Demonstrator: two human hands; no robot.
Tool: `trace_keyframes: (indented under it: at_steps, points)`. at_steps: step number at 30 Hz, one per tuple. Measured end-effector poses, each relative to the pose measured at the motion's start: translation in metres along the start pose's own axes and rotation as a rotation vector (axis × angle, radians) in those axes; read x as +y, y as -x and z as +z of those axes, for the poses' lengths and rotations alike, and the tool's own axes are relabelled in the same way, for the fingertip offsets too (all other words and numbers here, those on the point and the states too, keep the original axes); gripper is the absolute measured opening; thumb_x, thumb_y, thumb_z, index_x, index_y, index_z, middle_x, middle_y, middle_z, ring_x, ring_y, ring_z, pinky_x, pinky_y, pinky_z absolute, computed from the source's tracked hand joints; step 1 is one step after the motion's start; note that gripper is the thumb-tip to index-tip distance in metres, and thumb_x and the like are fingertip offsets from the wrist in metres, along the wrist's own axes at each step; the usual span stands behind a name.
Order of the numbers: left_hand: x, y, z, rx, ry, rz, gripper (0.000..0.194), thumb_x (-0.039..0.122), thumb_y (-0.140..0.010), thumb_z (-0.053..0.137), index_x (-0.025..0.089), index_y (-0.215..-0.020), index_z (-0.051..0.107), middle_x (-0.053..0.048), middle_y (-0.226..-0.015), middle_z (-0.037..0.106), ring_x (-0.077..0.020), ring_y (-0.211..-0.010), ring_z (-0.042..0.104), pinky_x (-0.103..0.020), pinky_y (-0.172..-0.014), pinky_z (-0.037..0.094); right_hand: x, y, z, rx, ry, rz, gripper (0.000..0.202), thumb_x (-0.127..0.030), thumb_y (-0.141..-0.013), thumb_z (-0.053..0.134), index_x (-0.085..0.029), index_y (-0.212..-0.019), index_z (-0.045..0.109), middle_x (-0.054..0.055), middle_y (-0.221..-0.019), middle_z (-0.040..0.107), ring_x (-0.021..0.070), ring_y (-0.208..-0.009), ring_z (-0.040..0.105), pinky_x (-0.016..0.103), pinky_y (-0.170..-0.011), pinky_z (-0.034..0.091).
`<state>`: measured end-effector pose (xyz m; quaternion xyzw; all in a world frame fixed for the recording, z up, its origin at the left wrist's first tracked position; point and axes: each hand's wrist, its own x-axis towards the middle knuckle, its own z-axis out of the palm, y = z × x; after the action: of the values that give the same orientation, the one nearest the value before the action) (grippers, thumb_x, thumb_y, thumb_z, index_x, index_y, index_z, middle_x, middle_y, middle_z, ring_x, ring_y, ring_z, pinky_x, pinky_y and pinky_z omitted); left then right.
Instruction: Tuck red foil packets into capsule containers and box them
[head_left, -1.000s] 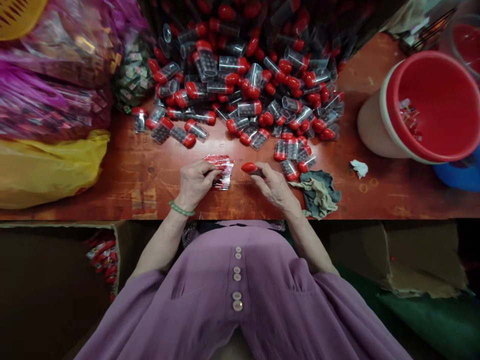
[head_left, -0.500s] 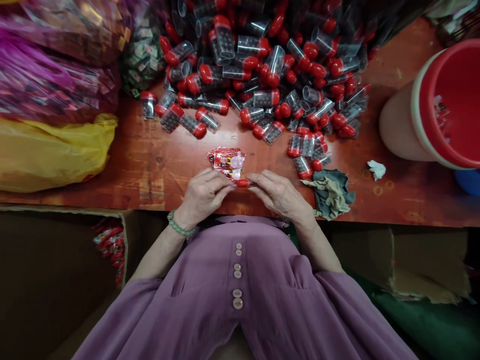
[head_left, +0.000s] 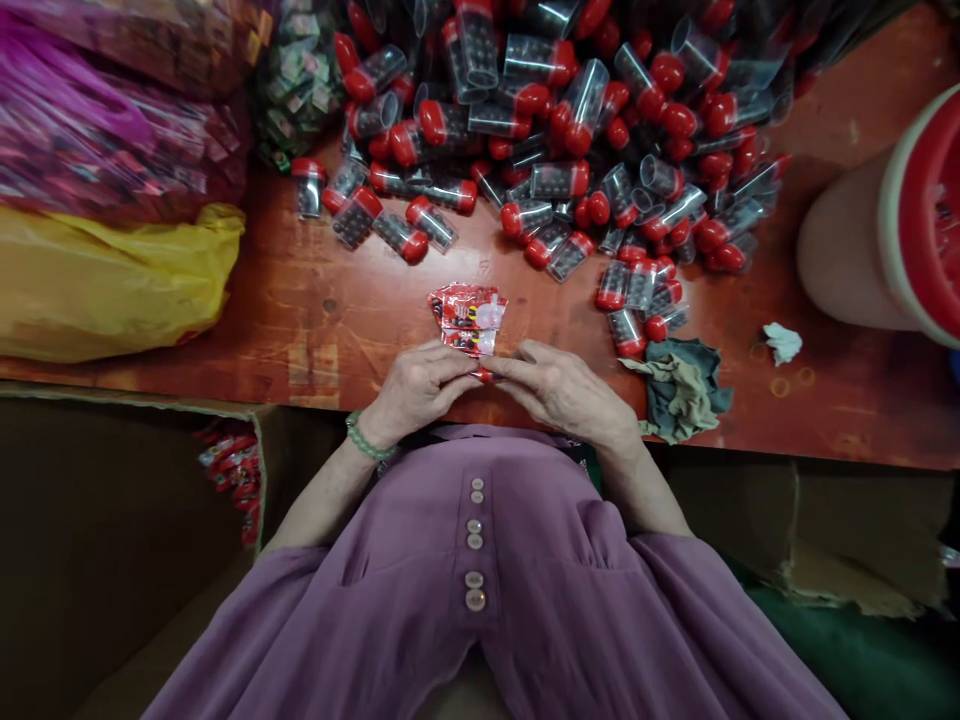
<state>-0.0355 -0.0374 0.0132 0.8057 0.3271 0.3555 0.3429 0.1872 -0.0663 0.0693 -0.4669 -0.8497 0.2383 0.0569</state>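
Note:
My left hand [head_left: 420, 382] and my right hand [head_left: 562, 390] meet at the table's front edge, fingertips pinched close together. Between them they grip a small shiny red piece [head_left: 484, 375]; most of it is covered by the fingers, so its kind does not show. Just beyond the fingertips, printed red plastic packets [head_left: 469, 308] lie flat on the table, the nearest partly behind my fingers. A green bead bracelet [head_left: 369, 438] circles my left wrist.
Clear tubes with red caps [head_left: 555, 180] are heaped at the back. Plastic bags [head_left: 112, 280] fill the left. A crumpled cloth [head_left: 679, 390], a white scrap [head_left: 782, 342] and a red-rimmed bucket [head_left: 855, 250] stand to the right. An open carton [head_left: 261, 470] holds red packets below left.
My fingertips have drawn closer together and now cover more of the red piece. The view has shifted, so the heap and the bucket appear farther right.

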Motion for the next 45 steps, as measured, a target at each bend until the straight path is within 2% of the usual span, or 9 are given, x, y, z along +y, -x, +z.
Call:
trace_keyframes:
  at_steps: [4, 10, 15, 20, 27, 35, 38, 42, 45]
  points:
    - [-0.001, 0.001, -0.004, -0.055, 0.143, -0.094, 0.015, 0.029, -0.089, 0.068, 0.021, -0.099, 0.077, -0.005, -0.093, 0.079, -0.0168, -0.083, 0.073, -0.029, -0.078, 0.058, -0.001, -0.006, 0.0, 0.013, -0.149, -0.077, 0.038, -0.029, -0.103, 0.045, -0.025, -0.139, 0.056, 0.008, -0.101, 0.065, 0.0194, -0.087, 0.063, 0.032, -0.078, 0.053]
    - [-0.004, 0.0, -0.005, -0.089, 0.431, -0.444, 0.021, 0.035, -0.084, 0.072, 0.019, -0.095, 0.079, -0.005, -0.092, 0.08, -0.0182, -0.081, 0.074, -0.028, -0.076, 0.059, 0.006, -0.013, 0.007, 0.019, -0.392, -0.122, 0.038, -0.031, -0.101, 0.048, -0.023, -0.138, 0.058, 0.009, -0.111, 0.071, 0.0199, -0.099, 0.067, 0.036, -0.089, 0.055]
    - [-0.006, 0.007, 0.001, 0.014, 0.754, -0.643, 0.053, 0.049, -0.07, 0.083, 0.016, -0.111, 0.074, -0.009, -0.098, 0.078, -0.0207, -0.083, 0.073, -0.03, -0.074, 0.059, 0.014, -0.01, 0.02, 0.138, -0.696, 0.017, 0.032, -0.03, -0.098, 0.053, -0.021, -0.126, 0.066, 0.007, -0.114, 0.073, 0.0188, -0.102, 0.068, 0.036, -0.091, 0.054]
    - [0.006, 0.006, 0.026, 0.156, 1.193, -0.736, 0.043, 0.048, -0.06, 0.09, 0.015, -0.081, 0.074, -0.005, -0.073, 0.073, -0.0151, -0.066, 0.067, -0.026, -0.065, 0.055, 0.017, -0.002, 0.033, 0.237, -0.978, 0.2, 0.034, -0.037, -0.094, 0.059, -0.021, -0.124, 0.066, 0.002, -0.098, 0.074, 0.0134, -0.08, 0.066, 0.027, -0.075, 0.056]
    - [0.029, -0.015, 0.053, 0.359, 1.118, -0.862, 0.032, 0.038, -0.061, 0.09, 0.016, -0.079, 0.076, -0.002, -0.072, 0.072, -0.0103, -0.063, 0.061, -0.023, -0.065, 0.051, 0.014, 0.002, 0.044, 0.367, -1.098, 0.24, 0.033, -0.038, -0.094, 0.059, -0.023, -0.123, 0.064, 0.001, -0.09, 0.07, 0.0105, -0.067, 0.061, 0.025, -0.064, 0.055]
    - [0.036, -0.03, 0.06, 0.414, 1.065, -0.898, 0.039, 0.047, -0.053, 0.093, 0.015, -0.066, 0.075, -0.002, -0.061, 0.07, -0.0102, -0.055, 0.059, -0.023, -0.059, 0.05, 0.006, -0.004, 0.065, 0.604, -1.124, 0.298, 0.034, -0.048, -0.095, 0.055, -0.022, -0.117, 0.056, -0.002, -0.076, 0.061, 0.0098, -0.058, 0.056, 0.025, -0.058, 0.051]
    - [0.033, -0.036, 0.06, 0.476, 1.056, -0.875, 0.038, 0.045, -0.052, 0.093, 0.015, -0.067, 0.075, -0.002, -0.063, 0.07, -0.0101, -0.056, 0.06, -0.023, -0.06, 0.051, 0.01, -0.003, 0.062, 0.564, -1.016, 0.266, 0.039, -0.048, -0.096, 0.053, -0.022, -0.124, 0.052, 0.0, -0.083, 0.062, 0.01, -0.06, 0.056, 0.027, -0.062, 0.052]
    - [0.027, -0.039, 0.057, 0.522, 1.046, -0.831, 0.033, 0.043, -0.06, 0.09, 0.016, -0.073, 0.076, -0.002, -0.072, 0.073, -0.0111, -0.065, 0.064, -0.024, -0.068, 0.052, 0.017, 0.001, 0.052, 0.345, -0.943, 0.203, 0.04, -0.041, -0.101, 0.046, -0.019, -0.134, 0.047, 0.001, -0.089, 0.063, 0.0111, -0.066, 0.059, 0.029, -0.07, 0.053]
    - [0.023, -0.037, 0.055, 0.532, 1.018, -0.815, 0.032, 0.042, -0.059, 0.091, 0.017, -0.074, 0.076, -0.001, -0.072, 0.074, -0.0114, -0.063, 0.063, -0.025, -0.068, 0.052, 0.018, 0.004, 0.051, 0.341, -0.953, 0.194, 0.034, -0.037, -0.102, 0.042, -0.019, -0.129, 0.051, 0.0, -0.084, 0.063, 0.0101, -0.063, 0.059, 0.027, -0.068, 0.054]
